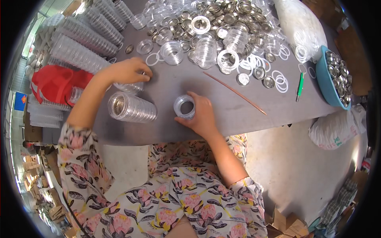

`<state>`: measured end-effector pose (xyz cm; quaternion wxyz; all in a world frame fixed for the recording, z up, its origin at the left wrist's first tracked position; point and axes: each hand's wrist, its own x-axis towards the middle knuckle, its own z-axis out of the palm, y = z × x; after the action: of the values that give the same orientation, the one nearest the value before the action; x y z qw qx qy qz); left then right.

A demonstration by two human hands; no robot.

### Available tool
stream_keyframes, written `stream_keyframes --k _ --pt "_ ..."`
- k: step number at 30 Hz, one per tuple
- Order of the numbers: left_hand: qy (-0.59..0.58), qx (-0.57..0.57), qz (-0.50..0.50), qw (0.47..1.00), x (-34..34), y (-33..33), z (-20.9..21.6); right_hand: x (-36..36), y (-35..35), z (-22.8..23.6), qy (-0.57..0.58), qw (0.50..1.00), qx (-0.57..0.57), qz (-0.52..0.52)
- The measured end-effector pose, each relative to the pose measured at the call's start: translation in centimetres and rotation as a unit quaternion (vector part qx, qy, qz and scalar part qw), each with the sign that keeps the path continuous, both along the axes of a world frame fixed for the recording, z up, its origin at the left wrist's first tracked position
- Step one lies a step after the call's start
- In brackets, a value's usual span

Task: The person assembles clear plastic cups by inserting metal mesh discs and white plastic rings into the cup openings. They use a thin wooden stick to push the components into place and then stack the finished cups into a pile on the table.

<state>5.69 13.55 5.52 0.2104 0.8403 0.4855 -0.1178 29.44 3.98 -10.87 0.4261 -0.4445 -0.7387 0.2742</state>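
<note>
While the right hand [201,114] is clamped around one clear ring [177,104] near the front edge of the table [234,115], the left hand [126,72] is apart, farther leftward, fingers curled, and whether it grips anything I cannot tell; just left of the ring lies one row of clear rings [137,109], long axis running sideways toward it; rightward, one stick [234,93], one green-handled tool [300,85], one blue basin [326,82]

Red cloth item [57,85] at left; cardboard box [291,227], checked cloth [338,204] lower right
</note>
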Motion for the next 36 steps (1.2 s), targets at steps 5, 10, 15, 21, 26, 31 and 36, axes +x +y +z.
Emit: stream_keyframes --k 5,10,15,21,26,31,36 --pt "0.317 -0.173 -0.020 0.932 -0.4 4.4 -5.3 -0.1 -0.2 0.2 0.014 1.000 0.003 0.015" --pt "0.261 -0.124 -0.025 0.957 -0.3 3.7 -3.8 -0.1 -0.1 -0.1 0.021 1.000 -0.007 0.016" --pt "-0.139 0.028 -0.091 0.986 6.2 -3.0 1.3 -0.1 0.0 -0.8 0.015 1.000 0.014 -0.012" --pt "-0.144 0.218 -0.121 0.958 9.4 -10.9 -4.5 -0.5 -0.2 -1.1 0.010 0.999 0.032 -0.013" --pt "-0.177 0.229 -0.024 0.957 9.6 -11.9 -7.3 -0.2 0.0 -1.1 -0.001 1.000 0.018 0.003" --pt "-0.153 0.233 -0.034 0.960 9.5 -12.2 -7.8 -0.4 -0.1 -1.2 0.015 0.998 0.055 -0.027" --pt "-0.079 0.208 -0.076 0.972 9.4 -11.1 -8.3 -0.3 -0.3 -1.4 -0.007 0.999 0.030 -0.028"
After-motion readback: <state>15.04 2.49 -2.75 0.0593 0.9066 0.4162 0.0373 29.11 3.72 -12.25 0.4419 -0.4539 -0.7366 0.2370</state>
